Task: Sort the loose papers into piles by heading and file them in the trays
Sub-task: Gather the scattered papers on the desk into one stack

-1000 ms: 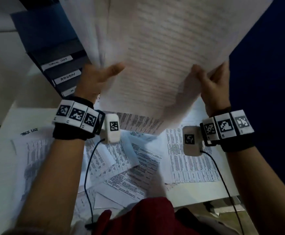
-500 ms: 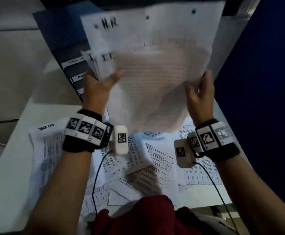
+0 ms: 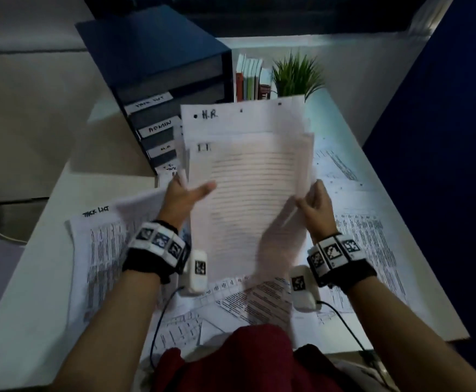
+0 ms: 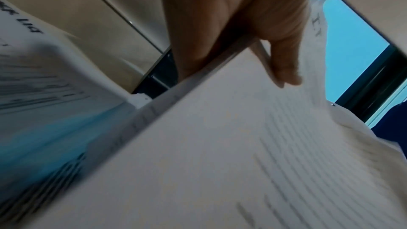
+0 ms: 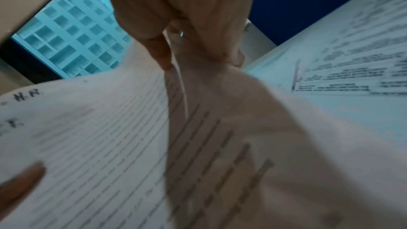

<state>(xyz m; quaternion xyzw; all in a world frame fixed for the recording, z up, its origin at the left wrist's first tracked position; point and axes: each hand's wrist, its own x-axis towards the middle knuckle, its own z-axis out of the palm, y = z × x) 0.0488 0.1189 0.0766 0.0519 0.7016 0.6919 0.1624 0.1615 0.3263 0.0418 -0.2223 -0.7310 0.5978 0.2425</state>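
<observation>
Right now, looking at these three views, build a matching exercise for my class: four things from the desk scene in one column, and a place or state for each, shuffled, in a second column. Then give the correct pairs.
Column 1
1. sheet headed H.R.
2. sheet headed TASK LIST
3. potted plant
4. ADMIN label

Column 2
A. lying flat on the desk at the left
B. on the front of a tray in the blue tray unit
C. held up in the fan of papers, behind the front sheet
D. standing at the back of the desk, beside the books

Pairs: 1-C, 2-A, 3-D, 4-B
</observation>
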